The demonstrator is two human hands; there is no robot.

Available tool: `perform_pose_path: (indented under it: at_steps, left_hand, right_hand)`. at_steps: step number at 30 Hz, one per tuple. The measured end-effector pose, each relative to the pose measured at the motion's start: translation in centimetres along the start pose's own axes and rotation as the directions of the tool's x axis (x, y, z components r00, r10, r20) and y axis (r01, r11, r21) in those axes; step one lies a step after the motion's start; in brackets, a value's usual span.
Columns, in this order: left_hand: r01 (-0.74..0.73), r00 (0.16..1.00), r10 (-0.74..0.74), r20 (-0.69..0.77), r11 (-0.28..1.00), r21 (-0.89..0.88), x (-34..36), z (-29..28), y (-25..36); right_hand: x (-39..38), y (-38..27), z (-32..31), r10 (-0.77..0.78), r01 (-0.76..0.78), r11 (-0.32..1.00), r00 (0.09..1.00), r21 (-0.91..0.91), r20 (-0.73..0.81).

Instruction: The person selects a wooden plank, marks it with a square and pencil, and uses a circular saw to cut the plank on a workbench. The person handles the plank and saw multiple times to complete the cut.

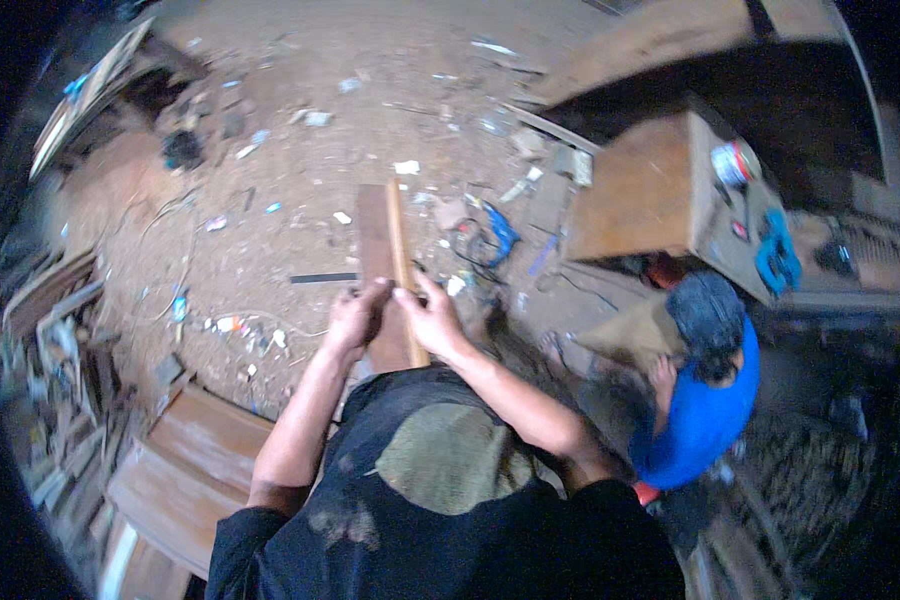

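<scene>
The left hand (355, 318) pinches the board (374, 230), the right hand (432, 317) its three-o'clock strip (397, 225), seemingly aligning them, which next needs steadiness.

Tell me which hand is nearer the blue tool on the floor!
The right hand; the left hand holds the wood farther from the blue tool.

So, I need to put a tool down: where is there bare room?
The barest ground seems to be left of the black strip, between the small blue scrap and the pale litter. Right of the held board it is crowded by a blue power tool and scraps. The wooden box at right carries a can and a teal tool.
</scene>
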State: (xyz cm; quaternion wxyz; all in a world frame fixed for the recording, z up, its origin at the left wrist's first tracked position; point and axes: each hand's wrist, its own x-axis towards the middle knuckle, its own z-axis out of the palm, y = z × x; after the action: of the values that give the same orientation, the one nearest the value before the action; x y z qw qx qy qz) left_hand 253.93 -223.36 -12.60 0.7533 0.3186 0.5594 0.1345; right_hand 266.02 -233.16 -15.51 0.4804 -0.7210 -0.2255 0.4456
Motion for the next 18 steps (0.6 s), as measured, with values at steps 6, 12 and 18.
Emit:
perform_pose_path:
  at_steps: [6,12,18]
  left_hand:
    - [-0.152,0.988,0.151,-0.031,0.988,-0.032,-1.3,-1.5,1.8]
    - [-0.148,0.957,0.220,0.188,0.930,-0.337,-2.1,-5.7,2.4]
    - [-0.263,0.905,0.263,0.334,0.964,-0.048,-1.5,-8.2,1.6]
  right_hand:
    - [-0.4,-4.5,1.0,-0.139,0.116,0.980,0.980,0.163,0.142]
    - [-0.8,-8.2,3.5,-0.176,0.100,0.886,0.976,0.453,0.128]
    - [0.1,-10.6,4.1,-0.006,-0.095,0.925,0.964,0.367,0.267]
